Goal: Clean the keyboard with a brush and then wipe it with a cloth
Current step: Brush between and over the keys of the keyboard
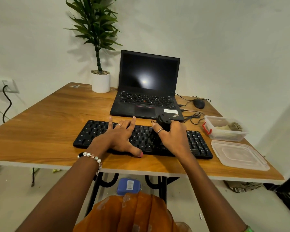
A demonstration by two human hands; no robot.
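Centrally, one keyboard [141, 139] lay on one table [49, 118]; left hand [122, 138] rested flat, fingers spread, while right hand [171, 136] gripped one black brush [157, 131].

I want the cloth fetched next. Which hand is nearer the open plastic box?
Right. The right hand, gripping the brush over the keyboard, is closer to the plastic box; the left hand rests farther left.

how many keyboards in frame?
2: the standalone black keyboard at the table's near edge under both hands, and the laptop's built-in one behind it. None seem hidden.
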